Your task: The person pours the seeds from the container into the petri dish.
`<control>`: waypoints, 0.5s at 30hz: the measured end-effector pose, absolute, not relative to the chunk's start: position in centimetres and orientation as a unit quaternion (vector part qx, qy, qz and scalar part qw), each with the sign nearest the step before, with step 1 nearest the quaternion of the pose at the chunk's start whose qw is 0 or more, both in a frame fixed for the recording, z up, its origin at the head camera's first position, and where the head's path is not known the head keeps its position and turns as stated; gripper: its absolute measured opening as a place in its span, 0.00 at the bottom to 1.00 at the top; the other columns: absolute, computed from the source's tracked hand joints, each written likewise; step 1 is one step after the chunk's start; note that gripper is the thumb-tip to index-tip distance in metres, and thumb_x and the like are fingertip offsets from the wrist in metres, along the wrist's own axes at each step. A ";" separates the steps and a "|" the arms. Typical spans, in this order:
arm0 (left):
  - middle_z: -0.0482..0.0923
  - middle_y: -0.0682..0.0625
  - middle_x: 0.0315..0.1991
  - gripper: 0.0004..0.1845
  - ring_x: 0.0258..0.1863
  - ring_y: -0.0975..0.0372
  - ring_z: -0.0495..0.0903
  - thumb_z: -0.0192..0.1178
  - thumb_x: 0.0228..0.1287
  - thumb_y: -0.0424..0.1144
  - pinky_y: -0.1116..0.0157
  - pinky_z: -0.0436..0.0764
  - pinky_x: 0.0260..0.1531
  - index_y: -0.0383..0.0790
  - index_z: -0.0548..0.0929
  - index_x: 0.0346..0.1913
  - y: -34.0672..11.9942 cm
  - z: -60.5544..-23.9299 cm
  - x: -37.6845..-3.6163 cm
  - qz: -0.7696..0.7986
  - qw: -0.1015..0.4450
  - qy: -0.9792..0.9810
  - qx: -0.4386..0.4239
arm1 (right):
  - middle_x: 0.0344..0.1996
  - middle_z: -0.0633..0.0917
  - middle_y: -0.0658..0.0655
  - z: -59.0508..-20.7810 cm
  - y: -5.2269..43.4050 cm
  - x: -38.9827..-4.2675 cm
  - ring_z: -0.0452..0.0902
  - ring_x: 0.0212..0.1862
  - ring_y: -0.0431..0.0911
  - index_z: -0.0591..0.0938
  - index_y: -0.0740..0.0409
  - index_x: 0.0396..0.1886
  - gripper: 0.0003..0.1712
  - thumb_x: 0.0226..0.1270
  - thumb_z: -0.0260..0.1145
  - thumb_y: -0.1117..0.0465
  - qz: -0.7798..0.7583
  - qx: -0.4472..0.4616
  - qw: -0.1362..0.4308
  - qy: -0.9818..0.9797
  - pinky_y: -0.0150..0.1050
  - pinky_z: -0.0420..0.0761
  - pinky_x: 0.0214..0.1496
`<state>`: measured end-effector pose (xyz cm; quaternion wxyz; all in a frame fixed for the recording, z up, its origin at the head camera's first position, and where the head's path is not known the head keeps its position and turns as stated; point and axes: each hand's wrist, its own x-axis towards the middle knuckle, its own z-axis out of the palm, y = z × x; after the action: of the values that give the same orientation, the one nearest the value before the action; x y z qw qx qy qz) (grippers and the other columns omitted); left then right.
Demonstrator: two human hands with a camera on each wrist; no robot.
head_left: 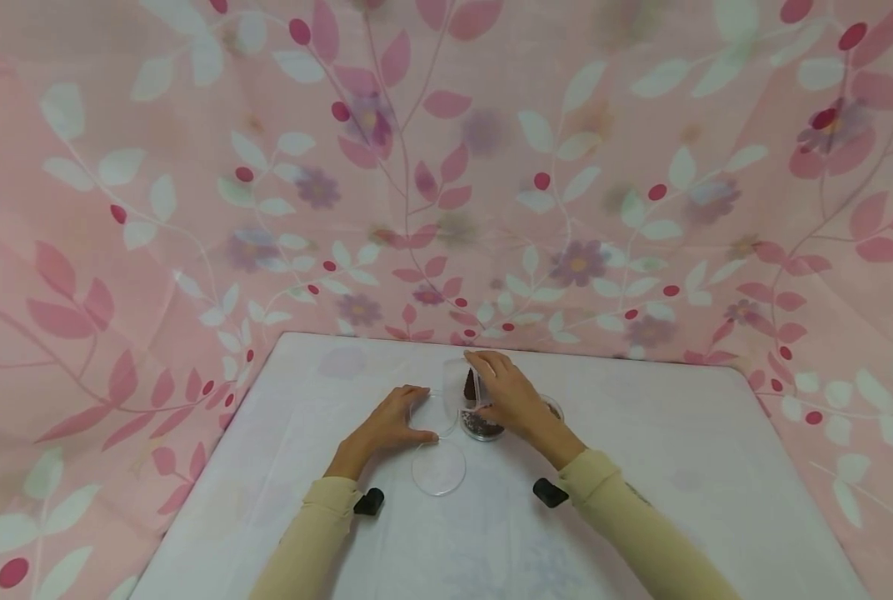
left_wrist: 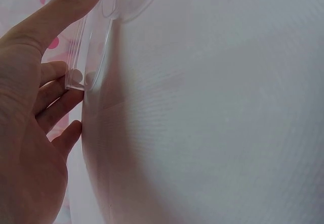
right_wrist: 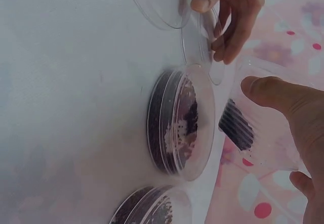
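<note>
My left hand (head_left: 390, 421) grips a clear petri dish (head_left: 431, 415) by its rim, thumb on the near side and fingers on the far side. My right hand (head_left: 510, 396) holds a clear ribbed plastic container (right_wrist: 271, 128) tilted, with dark grains (right_wrist: 237, 127) gathered in its lower corner. Below the container stands a petri dish of dark and some pale grains (right_wrist: 174, 123). A second grain-filled petri dish (right_wrist: 152, 206) sits to its right, partly behind my right hand in the head view.
A clear round dish or lid (head_left: 439, 468) lies on the white-covered table (head_left: 641, 500), nearer to me than the gripped dish. Pink floral cloth (head_left: 484, 208) hangs behind the table and on both sides.
</note>
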<state>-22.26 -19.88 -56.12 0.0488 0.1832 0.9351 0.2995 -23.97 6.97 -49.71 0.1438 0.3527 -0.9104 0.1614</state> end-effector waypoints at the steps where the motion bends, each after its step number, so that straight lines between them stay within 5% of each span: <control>1: 0.73 0.48 0.64 0.48 0.67 0.54 0.69 0.75 0.44 0.63 0.53 0.68 0.69 0.45 0.72 0.68 -19.9 -56.1 -22.3 0.299 0.048 0.935 0.185 | 0.65 0.72 0.58 -49.7 6.7 -24.0 0.68 0.67 0.53 0.61 0.55 0.75 0.61 0.41 0.84 0.53 0.155 0.357 0.151 -0.908 0.49 0.72 0.69; 15: 0.72 0.47 0.65 0.49 0.68 0.53 0.68 0.74 0.44 0.63 0.51 0.69 0.69 0.45 0.72 0.69 -19.9 -55.8 -22.0 0.309 0.056 0.932 0.183 | 0.66 0.72 0.60 -49.4 4.7 -23.8 0.68 0.68 0.55 0.63 0.54 0.74 0.59 0.41 0.85 0.57 0.076 0.407 0.192 -0.890 0.49 0.74 0.68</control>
<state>-22.04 -19.95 -55.84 0.0562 0.1832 0.9317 0.3086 -23.78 4.70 -49.44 0.1924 0.4066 -0.8899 0.0762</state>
